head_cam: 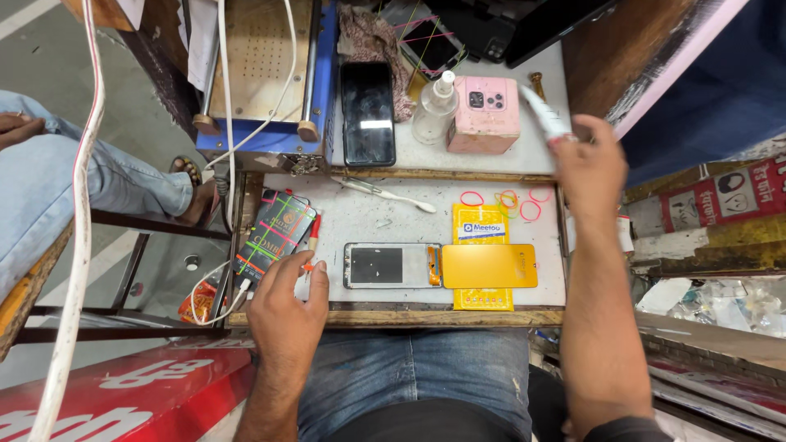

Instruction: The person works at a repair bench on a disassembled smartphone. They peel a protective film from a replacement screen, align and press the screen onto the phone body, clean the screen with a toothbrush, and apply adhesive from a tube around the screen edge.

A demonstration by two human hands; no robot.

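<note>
While the left hand point(286, 307) rests at the bench's point(368, 221) seven o'clock edge, its fingers pinch a thin red-handled tool point(312, 241) that points up toward twelve. Just left of that tool, at nine o'clock, lies a dark phone point(274, 237) crossed with rubber bands. The right hand point(589, 168) is raised at two o'clock, fingers closed round a white tube point(544, 110) that slants up toward eleven (its far end is blurred). Between the hands, near the bench's middle, lies an opened phone frame point(391, 265), and touching its right end sits a yellow back cover point(490, 266) lying across a yellow packet point(483, 225). Loose pink bands point(508, 199) are scattered at one o'clock, with a white toothbrush point(385, 194) near twelve. On the shelf beyond stand a black phone point(367, 113), a clear spray bottle point(434, 106) and a pink box point(485, 115), side by side.
</note>
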